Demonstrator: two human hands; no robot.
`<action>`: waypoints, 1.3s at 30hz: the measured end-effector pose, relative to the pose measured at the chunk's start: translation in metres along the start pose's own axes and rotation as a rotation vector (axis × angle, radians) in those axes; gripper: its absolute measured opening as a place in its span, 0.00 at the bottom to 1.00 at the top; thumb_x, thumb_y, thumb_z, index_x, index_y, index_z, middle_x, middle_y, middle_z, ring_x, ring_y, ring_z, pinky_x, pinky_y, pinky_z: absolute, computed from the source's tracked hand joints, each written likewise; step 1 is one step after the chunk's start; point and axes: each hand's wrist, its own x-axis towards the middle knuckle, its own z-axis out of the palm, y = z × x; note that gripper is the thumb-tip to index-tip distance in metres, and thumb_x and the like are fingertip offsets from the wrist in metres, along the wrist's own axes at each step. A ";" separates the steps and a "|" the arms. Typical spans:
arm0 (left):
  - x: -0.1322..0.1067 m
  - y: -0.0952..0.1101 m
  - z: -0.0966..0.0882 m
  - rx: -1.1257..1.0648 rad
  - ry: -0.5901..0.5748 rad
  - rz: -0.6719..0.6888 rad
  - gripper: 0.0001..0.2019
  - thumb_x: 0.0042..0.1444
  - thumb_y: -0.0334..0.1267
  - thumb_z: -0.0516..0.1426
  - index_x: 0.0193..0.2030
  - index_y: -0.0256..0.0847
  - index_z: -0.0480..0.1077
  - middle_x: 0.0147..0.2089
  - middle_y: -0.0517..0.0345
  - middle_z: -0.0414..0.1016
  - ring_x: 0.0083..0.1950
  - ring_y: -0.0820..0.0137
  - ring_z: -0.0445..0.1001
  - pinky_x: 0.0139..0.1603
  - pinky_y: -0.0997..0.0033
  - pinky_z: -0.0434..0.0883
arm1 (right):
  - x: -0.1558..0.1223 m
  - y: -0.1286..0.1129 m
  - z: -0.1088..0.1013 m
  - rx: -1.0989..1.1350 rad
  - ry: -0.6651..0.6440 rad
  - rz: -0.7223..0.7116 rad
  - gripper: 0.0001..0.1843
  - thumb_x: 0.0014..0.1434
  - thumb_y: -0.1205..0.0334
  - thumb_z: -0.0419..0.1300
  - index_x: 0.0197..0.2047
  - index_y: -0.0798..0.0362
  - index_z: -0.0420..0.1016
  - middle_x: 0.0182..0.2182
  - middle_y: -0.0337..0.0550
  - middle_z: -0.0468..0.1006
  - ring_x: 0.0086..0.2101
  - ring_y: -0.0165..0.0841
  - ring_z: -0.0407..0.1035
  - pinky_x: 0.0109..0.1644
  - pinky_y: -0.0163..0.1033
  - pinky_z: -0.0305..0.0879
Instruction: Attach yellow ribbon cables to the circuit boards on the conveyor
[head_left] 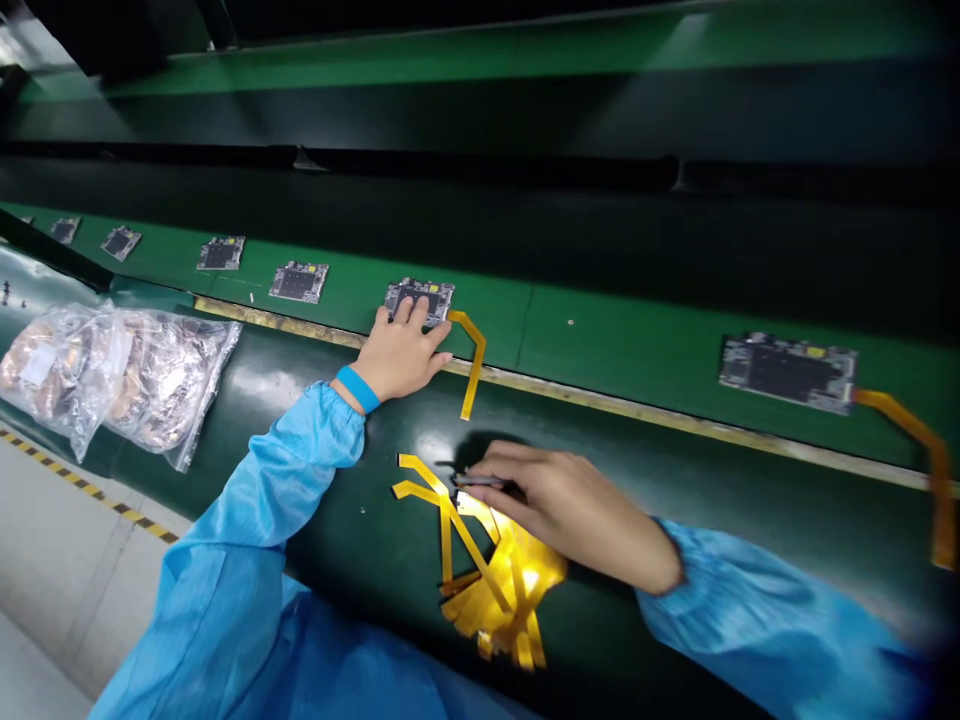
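My left hand (401, 352) lies with spread fingers on a circuit board (442, 293) on the green belt. An orange flat flex cable (477, 362) runs from that board's right side and hangs over the belt's edge. Over the near work surface, my right hand (559, 500) is closed round dark, slim tweezers (484, 481), their tips pointing left. Below and partly under this hand is a loose pile of orange flex cables (517, 590). Whether the tweezers grip a cable I cannot make out.
More circuit boards (298, 282) lie in a row to the left. Another board (787, 372) with its own orange cable (919, 430) lies at the right. Clear plastic bags (161, 375) of orange-brown parts rest on the left. A strip (592, 400) edges the belt.
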 end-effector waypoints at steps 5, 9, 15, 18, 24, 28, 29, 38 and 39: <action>-0.006 -0.003 -0.006 -0.072 0.025 0.027 0.25 0.76 0.44 0.50 0.75 0.40 0.64 0.78 0.37 0.60 0.79 0.46 0.57 0.71 0.43 0.63 | 0.010 -0.025 0.017 -0.219 0.007 0.053 0.10 0.70 0.57 0.62 0.40 0.49 0.83 0.35 0.41 0.82 0.28 0.35 0.76 0.29 0.41 0.54; -0.026 -0.010 -0.018 -0.140 0.060 0.078 0.20 0.75 0.42 0.50 0.67 0.38 0.71 0.69 0.42 0.70 0.70 0.53 0.67 0.65 0.53 0.68 | 0.018 -0.035 0.025 -0.324 -0.025 0.107 0.11 0.67 0.56 0.64 0.35 0.50 0.81 0.31 0.42 0.80 0.26 0.36 0.74 0.27 0.42 0.46; -0.065 -0.023 -0.021 -0.322 0.048 0.166 0.15 0.74 0.40 0.52 0.55 0.37 0.77 0.55 0.46 0.77 0.59 0.58 0.73 0.62 0.57 0.70 | 0.022 -0.034 0.023 -0.108 -0.030 0.137 0.11 0.65 0.63 0.60 0.30 0.47 0.77 0.28 0.38 0.79 0.25 0.33 0.71 0.26 0.40 0.47; -0.082 -0.026 -0.019 -0.533 -0.023 0.178 0.11 0.72 0.40 0.56 0.51 0.41 0.78 0.52 0.49 0.79 0.56 0.61 0.77 0.59 0.62 0.73 | 0.021 -0.033 0.017 0.041 -0.019 0.129 0.14 0.65 0.61 0.59 0.26 0.48 0.72 0.25 0.38 0.76 0.24 0.33 0.69 0.27 0.38 0.52; -0.096 -0.023 -0.020 -0.962 -0.258 0.231 0.06 0.66 0.38 0.61 0.40 0.39 0.78 0.41 0.55 0.80 0.36 0.73 0.75 0.40 0.73 0.71 | 0.023 -0.030 0.009 0.279 0.104 0.143 0.20 0.67 0.52 0.60 0.25 0.48 0.67 0.23 0.37 0.70 0.23 0.32 0.64 0.26 0.38 0.57; -0.091 -0.022 -0.020 -1.024 -0.257 0.214 0.08 0.65 0.31 0.59 0.32 0.38 0.74 0.34 0.58 0.76 0.33 0.74 0.71 0.38 0.74 0.67 | 0.031 -0.030 0.008 0.356 0.188 0.132 0.20 0.67 0.47 0.61 0.27 0.48 0.71 0.24 0.38 0.73 0.23 0.32 0.65 0.26 0.37 0.58; -0.090 -0.022 -0.020 -1.020 -0.255 0.205 0.08 0.65 0.30 0.58 0.32 0.37 0.73 0.33 0.59 0.75 0.33 0.74 0.70 0.37 0.74 0.66 | 0.033 -0.030 0.007 0.363 0.211 0.134 0.18 0.66 0.46 0.62 0.29 0.49 0.74 0.25 0.39 0.75 0.24 0.32 0.66 0.26 0.37 0.59; -0.081 -0.037 -0.024 -1.040 -0.211 0.133 0.07 0.65 0.30 0.57 0.36 0.36 0.75 0.35 0.57 0.79 0.35 0.72 0.71 0.40 0.73 0.67 | 0.078 -0.028 -0.004 0.485 0.256 0.120 0.20 0.65 0.42 0.61 0.33 0.50 0.81 0.26 0.41 0.82 0.25 0.34 0.69 0.28 0.37 0.62; -0.078 -0.043 -0.022 -1.040 -0.165 0.092 0.07 0.66 0.32 0.58 0.36 0.36 0.75 0.36 0.56 0.79 0.36 0.71 0.73 0.41 0.73 0.68 | 0.084 -0.025 -0.006 0.492 0.269 0.125 0.21 0.64 0.41 0.61 0.32 0.50 0.80 0.26 0.41 0.81 0.25 0.34 0.69 0.28 0.37 0.61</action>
